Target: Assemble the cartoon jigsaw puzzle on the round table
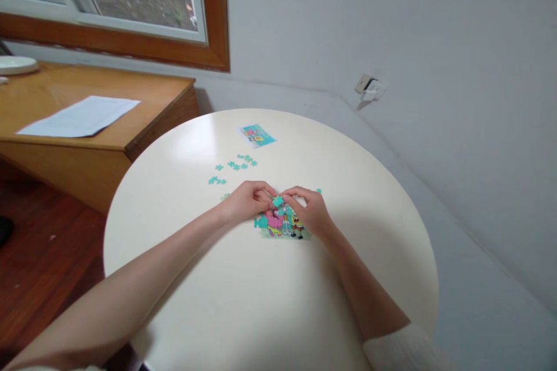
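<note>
Head view: both hands meet over a half-built cartoon puzzle (282, 225) near the middle of the round white tabletop (243, 301). The left hand (248, 200) and right hand (311, 208) are curled, fingertips pinching one teal piece (277, 202) at the puzzle's far edge; whether it lies flat or is lifted cannot be told. Loose pieces (237, 166) lie scattered beyond the left hand. A card (256, 135) sits farther off. Left stands a desk (143, 127) with paper (80, 116).
</note>
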Available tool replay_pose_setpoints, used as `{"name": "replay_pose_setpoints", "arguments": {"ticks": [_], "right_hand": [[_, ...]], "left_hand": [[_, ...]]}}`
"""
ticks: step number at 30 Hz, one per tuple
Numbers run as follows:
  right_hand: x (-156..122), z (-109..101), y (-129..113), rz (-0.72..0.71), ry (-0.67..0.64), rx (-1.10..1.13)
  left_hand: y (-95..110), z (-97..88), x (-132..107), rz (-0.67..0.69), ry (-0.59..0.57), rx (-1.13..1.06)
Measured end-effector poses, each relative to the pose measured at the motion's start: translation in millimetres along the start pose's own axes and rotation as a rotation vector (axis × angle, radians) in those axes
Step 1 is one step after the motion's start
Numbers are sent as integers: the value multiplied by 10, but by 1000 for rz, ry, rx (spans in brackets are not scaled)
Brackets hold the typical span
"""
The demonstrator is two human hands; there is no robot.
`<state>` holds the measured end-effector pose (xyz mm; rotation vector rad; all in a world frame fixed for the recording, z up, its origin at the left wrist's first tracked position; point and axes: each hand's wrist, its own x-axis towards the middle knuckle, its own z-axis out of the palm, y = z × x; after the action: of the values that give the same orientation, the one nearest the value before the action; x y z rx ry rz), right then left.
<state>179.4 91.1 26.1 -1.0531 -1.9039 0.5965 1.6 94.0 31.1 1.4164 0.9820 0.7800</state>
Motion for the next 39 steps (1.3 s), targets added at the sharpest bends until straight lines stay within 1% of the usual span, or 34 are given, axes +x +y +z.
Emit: {"name": "replay_pose_setpoints", "arguments": {"ticks": [7,13,18,20,23,25,28,31,35,39], "right_hand": [[-12,-7,3,26,6,20],[-15,22,-1,65,1,89],[5,4,57,168,40,212],[22,-42,91,230,49,281],[51,-148,137,295,65,341],[65,-223,165,314,84,340],[71,-318,208,340,92,321],[64,-393,242,365,60,313],[46,-481,254,410,-15,304],[33,-529,249,477,-42,323]], "left_hand": [[66,14,-18,-11,42,-35],[76,32,-24,20,49,-31],[27,32,-5,24,58,36],[15,36,-13,51,61,88],[31,56,-56,150,38,257],[63,73,-92,217,2,383],[114,84,-127,275,-22,527],[134,67,-126,311,-25,640],[106,30,-105,345,-51,692],[61,-4,-89,341,-3,699]]}}
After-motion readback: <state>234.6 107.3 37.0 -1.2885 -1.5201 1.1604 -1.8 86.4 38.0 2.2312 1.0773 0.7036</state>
